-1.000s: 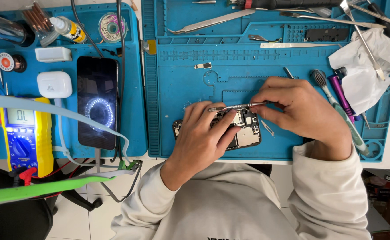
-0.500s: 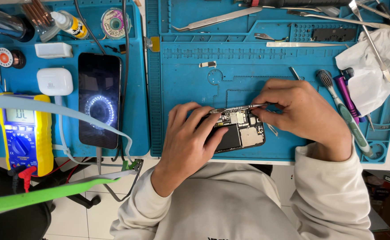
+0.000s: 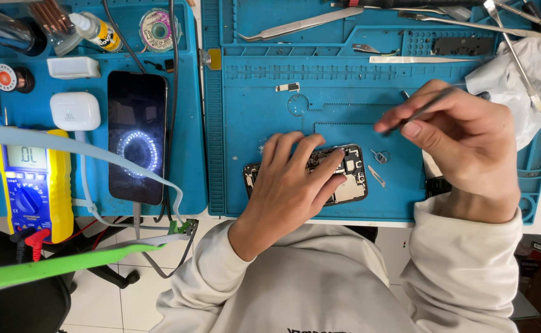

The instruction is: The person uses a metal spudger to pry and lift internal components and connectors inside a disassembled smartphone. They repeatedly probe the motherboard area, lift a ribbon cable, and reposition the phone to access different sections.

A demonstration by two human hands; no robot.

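Opened phone (image 3: 350,179) lying crosswise on blue mat (image 3: 258,123), left hand (image 3: 289,185) fingers flat on it, right hand (image 3: 461,142) fingers pinching tweezers (image 3: 421,110).

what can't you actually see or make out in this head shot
- Opened phone, head view: its left and middle are covered by the left hand.
- Thin tool in the right hand: the fingers hide its rear end, and its tip is too small and blurred to identify.
- Small loose parts on the blue mat: too small to identify.
- Tools along the top edge: cut off by the frame.
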